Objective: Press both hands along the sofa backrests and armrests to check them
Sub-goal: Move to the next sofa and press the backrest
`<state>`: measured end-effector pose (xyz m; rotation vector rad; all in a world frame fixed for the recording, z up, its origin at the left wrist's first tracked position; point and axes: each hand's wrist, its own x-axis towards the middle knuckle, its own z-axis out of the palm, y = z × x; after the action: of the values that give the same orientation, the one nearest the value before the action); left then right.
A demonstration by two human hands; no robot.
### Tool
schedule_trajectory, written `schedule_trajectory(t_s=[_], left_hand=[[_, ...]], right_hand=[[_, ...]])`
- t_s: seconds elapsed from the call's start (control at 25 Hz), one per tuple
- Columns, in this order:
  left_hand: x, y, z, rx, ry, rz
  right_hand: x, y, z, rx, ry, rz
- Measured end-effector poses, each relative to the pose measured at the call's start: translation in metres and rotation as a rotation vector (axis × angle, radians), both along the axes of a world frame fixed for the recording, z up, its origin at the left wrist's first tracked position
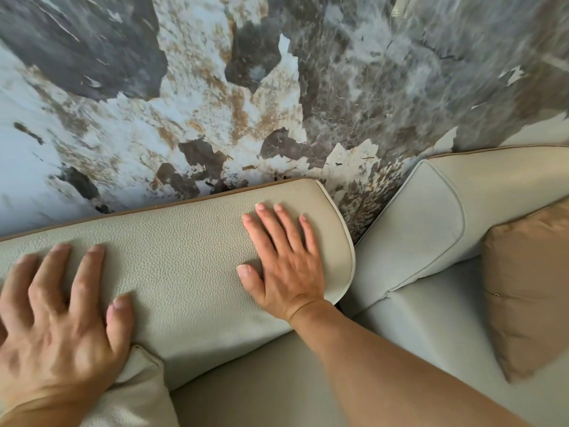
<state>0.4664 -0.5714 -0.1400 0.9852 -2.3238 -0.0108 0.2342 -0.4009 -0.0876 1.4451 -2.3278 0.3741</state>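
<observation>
Now we have both palms flat on the near sofa backrest (184,257), a pale pebbled-leather cushion with tan piping along its back edge, running from the left edge of view to a rounded right end. Our right hand (286,266) lies beside that rounded end, fingers (278,223) straight and close together, pointing toward the back edge, thumb spread out to the left; it grips nothing and only presses on the leather. Our left hand (58,315) rests farther left on the same cushion, near its front edge, fingers spread wide and slightly bent, thumb pointing up along the leather; it too holds nothing. It is somewhat blurred. Just under the left palm a pale cushion (138,392) pushes up against the backrest's front edge.

Across a narrow gap at the right end stands a second backrest (431,217), smoother and paler, angled away toward the upper right corner. A tan pillow (529,288) leans by it at the right edge of the seat (431,318). Behind both backrests rises a marbled wall (246,87) in grey, white and brown.
</observation>
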Motion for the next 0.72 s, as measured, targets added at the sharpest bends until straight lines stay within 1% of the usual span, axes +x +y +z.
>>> schedule_trajectory(t_s=[0.08,0.28,0.44,0.64,0.72], left_hand=[[-0.006,0.001,0.008,0.019,0.019,-0.037],[-0.017,0.004,0.027,-0.112,0.064,0.031],[-0.018,0.008,0.032,-0.164,0.004,0.118],[-0.016,0.014,0.037,-0.19,-0.058,0.173],[-0.017,0.014,0.038,-0.17,-0.064,0.175]], right_hand=[[-0.005,-0.005,-0.001,-0.004,-0.005,0.004],[-0.016,-0.022,-0.003,-0.017,0.016,0.008],[-0.017,-0.028,-0.004,-0.027,0.026,0.005],[-0.016,-0.03,-0.006,-0.048,0.04,0.005],[-0.017,-0.031,-0.006,-0.052,0.046,0.003]])
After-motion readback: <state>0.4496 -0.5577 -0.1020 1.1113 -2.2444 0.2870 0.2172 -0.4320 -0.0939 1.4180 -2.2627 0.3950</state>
